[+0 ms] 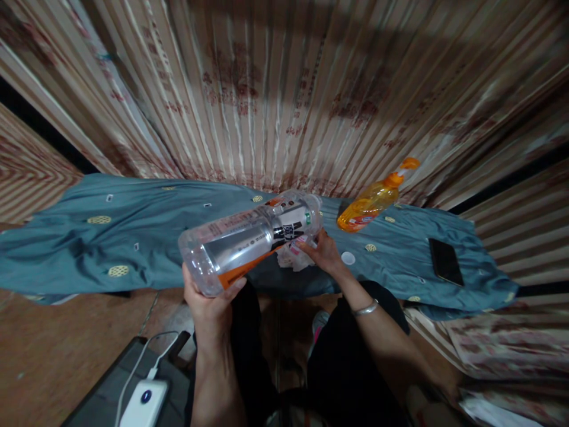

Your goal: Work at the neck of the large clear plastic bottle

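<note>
A large clear plastic bottle (240, 240) with a silver and orange label is held tilted above the blue-green cloth, its base toward the lower left and its neck toward the right. My left hand (211, 299) is wrapped around the base. Close under the neck end, my right hand (324, 252) has its fingers closed, the thumb over a crumpled whitish-pink tissue (296, 258) pressed near the bottle's underside. The bottle partly hides the right fingertips. A small white round cap (348, 258) lies on the cloth beside my right hand.
An orange pump bottle (371, 201) stands behind and to the right. Farther right a black phone (446, 261) lies on the blue-green cloth (155, 237), patterned with pineapples. Striped curtains (275, 89) hang behind. A white power bank (146, 403) with a cable sits at lower left.
</note>
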Demonstrator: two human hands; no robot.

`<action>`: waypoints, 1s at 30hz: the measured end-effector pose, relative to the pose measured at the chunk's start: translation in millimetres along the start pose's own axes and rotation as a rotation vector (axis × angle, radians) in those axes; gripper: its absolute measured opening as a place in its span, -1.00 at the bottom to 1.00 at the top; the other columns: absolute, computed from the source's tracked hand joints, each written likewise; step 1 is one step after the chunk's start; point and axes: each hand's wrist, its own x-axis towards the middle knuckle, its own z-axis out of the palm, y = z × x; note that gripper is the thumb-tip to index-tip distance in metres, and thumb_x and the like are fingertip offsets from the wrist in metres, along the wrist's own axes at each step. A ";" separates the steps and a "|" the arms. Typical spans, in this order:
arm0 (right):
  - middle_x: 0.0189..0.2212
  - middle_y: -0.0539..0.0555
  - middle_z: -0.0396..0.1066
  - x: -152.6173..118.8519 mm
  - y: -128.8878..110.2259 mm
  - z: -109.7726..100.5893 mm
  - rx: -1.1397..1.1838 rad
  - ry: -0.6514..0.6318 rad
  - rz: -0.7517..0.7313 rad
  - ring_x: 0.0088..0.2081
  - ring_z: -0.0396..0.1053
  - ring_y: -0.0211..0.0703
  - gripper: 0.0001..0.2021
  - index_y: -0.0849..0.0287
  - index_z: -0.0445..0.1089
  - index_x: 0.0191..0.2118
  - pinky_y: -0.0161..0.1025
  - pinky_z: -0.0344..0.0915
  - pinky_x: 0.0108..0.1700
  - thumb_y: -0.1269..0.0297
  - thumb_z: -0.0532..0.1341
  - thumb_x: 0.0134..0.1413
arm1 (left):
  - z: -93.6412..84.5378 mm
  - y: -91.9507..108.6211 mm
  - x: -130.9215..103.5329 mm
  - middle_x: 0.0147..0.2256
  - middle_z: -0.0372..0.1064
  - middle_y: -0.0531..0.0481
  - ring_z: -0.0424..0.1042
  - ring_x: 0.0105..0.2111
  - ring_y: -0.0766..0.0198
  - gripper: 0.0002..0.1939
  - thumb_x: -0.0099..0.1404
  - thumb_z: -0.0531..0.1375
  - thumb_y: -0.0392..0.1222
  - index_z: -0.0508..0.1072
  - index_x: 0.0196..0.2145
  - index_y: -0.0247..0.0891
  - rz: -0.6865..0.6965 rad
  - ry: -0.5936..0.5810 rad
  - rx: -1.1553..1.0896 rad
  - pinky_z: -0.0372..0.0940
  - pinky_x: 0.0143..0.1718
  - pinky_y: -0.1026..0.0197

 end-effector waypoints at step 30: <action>-0.10 0.29 0.55 -0.1 -5.3 -2.5 0.001 -0.020 0.023 -0.09 0.53 0.14 -0.40 0.29 0.31 0.08 0.04 0.44 -0.03 0.04 0.37 -0.03 | 0.1 0.7 0.7 -0.20 0.46 -0.04 0.48 -0.23 0.15 -0.26 -0.30 0.56 -0.19 0.48 -0.09 -0.23 0.021 0.005 0.000 0.41 -0.07 0.07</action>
